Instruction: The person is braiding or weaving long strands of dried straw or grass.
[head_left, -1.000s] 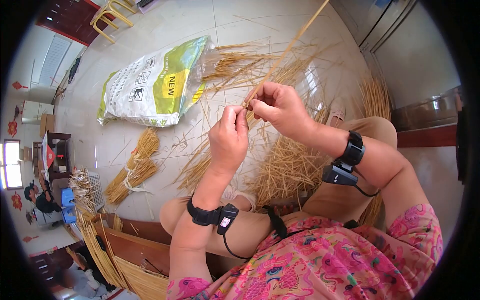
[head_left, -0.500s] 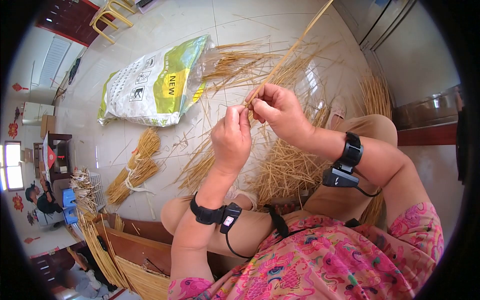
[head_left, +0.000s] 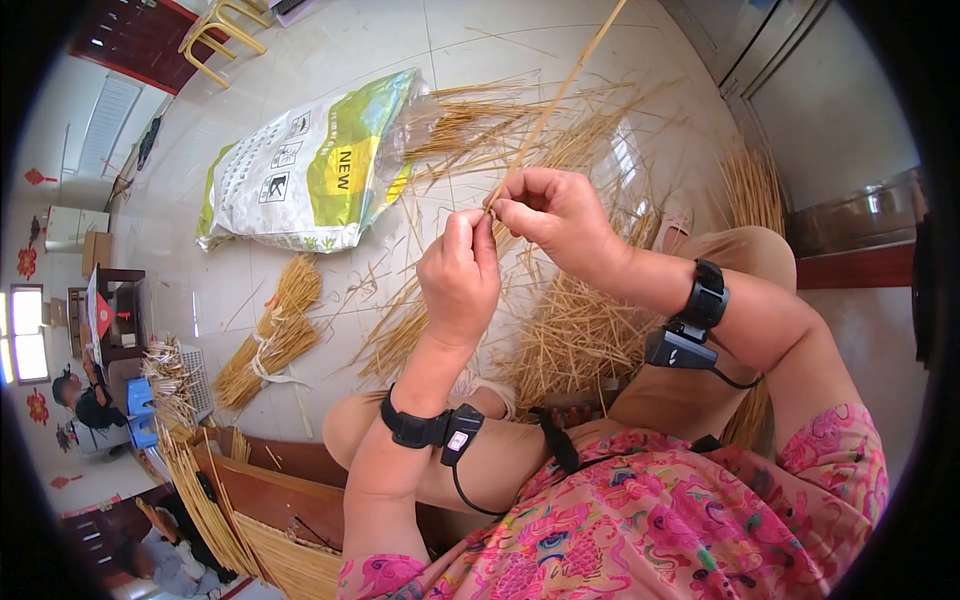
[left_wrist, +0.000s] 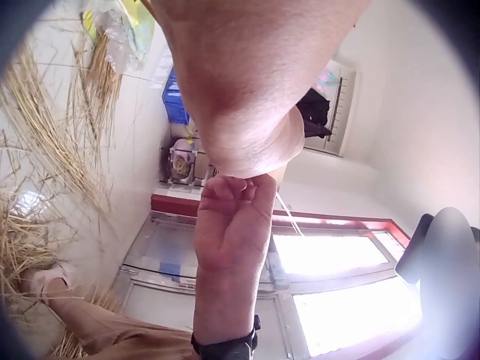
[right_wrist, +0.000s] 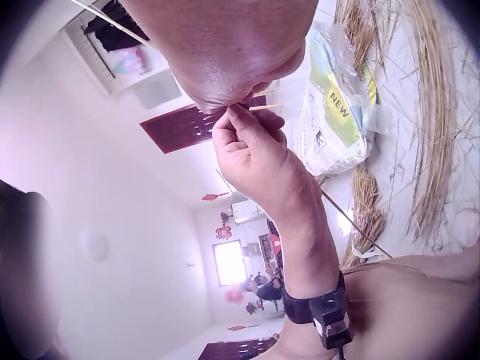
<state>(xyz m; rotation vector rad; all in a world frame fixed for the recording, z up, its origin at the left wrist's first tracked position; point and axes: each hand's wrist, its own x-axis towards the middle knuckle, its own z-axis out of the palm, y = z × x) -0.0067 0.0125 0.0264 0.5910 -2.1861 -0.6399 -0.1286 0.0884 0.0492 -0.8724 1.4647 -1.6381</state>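
Note:
A long thin straw stalk [head_left: 556, 100] slants up and away from the two hands in the head view. The left hand [head_left: 460, 275] pinches its near end between thumb and forefinger. Right beside it, the right hand [head_left: 565, 222] grips the same stalk with curled fingers, the fingertips of both hands nearly touching. In the left wrist view the right hand [left_wrist: 234, 225] shows beyond the left one, its palm side visible. The right wrist view has the left hand [right_wrist: 259, 154] with thumb and forefinger together; the pinched end itself is mostly hidden by the fingers.
Loose straw [head_left: 580, 335] lies in a heap near the person's feet. A white and green bag [head_left: 300, 170] rests on the tiled floor, with a tied straw bundle [head_left: 268, 335] below it. Wooden boards [head_left: 275, 490] are at lower left; a metal door [head_left: 830, 120] stands at right.
The stalk's far end has swung left in the head view compared with half a second ago. Both hands have shifted slightly and keep their hold on it.

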